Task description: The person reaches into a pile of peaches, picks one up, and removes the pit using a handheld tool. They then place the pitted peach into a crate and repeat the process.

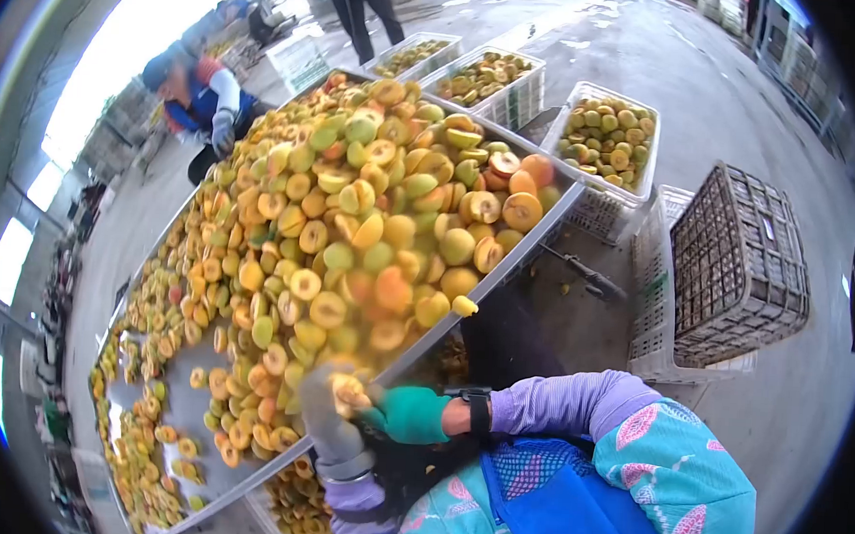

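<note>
My left hand, in a grey glove, is closed around a cut yellow peach just over the table's near edge. My right hand, in a green glove with a dark watch at the wrist, meets it from the right. Its fingers are curled against the fruit, and whatever they grip is hidden. Both hands are a little blurred. Beyond them spreads a large heap of peaches, many halved, some showing pits or hollows. A few pieces near the hands are smeared by motion.
A metal-rimmed table bears the heap. White crates of fruit line its far right side, with a brown slatted crate nearer. A small yellow piece sits on the rim. Across the table a co-worker bends over the fruit.
</note>
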A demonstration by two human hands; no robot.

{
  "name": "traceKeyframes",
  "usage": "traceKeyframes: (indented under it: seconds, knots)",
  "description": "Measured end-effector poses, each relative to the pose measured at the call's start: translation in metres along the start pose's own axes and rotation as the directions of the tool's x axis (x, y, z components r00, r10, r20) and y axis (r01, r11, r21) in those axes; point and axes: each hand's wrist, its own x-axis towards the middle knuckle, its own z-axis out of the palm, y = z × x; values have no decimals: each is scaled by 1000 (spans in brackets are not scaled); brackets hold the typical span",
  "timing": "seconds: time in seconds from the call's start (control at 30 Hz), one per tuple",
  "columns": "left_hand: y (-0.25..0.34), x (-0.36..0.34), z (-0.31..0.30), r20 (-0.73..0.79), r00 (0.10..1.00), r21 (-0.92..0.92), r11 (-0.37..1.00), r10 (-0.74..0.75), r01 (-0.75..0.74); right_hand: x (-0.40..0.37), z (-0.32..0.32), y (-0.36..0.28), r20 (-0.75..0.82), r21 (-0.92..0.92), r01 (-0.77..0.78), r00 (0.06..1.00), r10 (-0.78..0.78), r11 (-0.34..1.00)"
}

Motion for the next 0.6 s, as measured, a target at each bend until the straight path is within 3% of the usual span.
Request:
traceKeyframes:
  seconds: [0.03,0.1,0.13,0.2,0.27,0.37,0.4,0.47,0.5,0.6]
  knots:
    - [-4,4,-3,34,998,87,995,45,-48,1,-2,7,11,-42,102,995,-101,994]
    - [-11,11,-10,102,985,249,956,136,-158,9,23,14,84,303,-178,984,160,936]
    - [-26,14,-12,15,997,175,981,79,-81,-4,5,-22,241,561,-389,921,305,731]
    - [-11,17,4,-110,981,-101,984,-157,146,3,-3,-28,427,726,-518,855,294,452]
    - [-30,31,-4,0,999,129,991,-37,36,9,-2,-26,524,798,-576,808,270,176]
    - [-31,37,1,112,985,95,988,-132,122,-2,-6,-34,355,722,-539,827,437,433]
    - [-29,37,4,146,978,60,988,-150,143,-4,-5,-35,360,827,-480,852,381,292]
    - [-17,37,8,213,955,-63,973,-205,223,-5,-14,-35,408,876,-455,875,260,160]
    - [-17,37,8,226,956,-15,981,-187,196,-6,-16,-36,425,889,-448,884,193,92]
    - [-21,40,4,290,950,109,990,-114,86,-2,1,-24,461,864,-490,862,209,115]
